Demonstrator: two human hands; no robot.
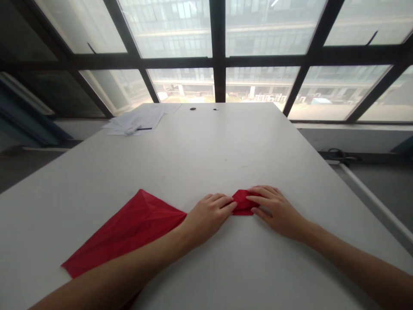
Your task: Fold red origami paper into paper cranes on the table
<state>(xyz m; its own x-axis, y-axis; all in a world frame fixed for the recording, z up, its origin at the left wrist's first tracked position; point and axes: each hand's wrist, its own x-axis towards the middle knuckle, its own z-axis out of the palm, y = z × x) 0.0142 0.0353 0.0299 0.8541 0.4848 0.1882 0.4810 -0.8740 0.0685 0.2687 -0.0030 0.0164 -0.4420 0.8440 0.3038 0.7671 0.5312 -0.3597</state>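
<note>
A red sheet of creased paper (129,228) lies on the white table (206,146), wide at the left and narrowing to a folded tip (241,202) near the middle. My left hand (206,215) rests on the paper just left of the tip, fingers curled down onto it. My right hand (274,209) lies at the tip's right side, fingers stretched and pressing on the fold. The stretch of paper under both hands is hidden.
A loose pile of white papers (135,120) lies at the table's far left, with two small dark round objects (192,109) near the far edge. Large dark-framed windows (219,60) stand behind the table. The table's right edge runs close to my right arm.
</note>
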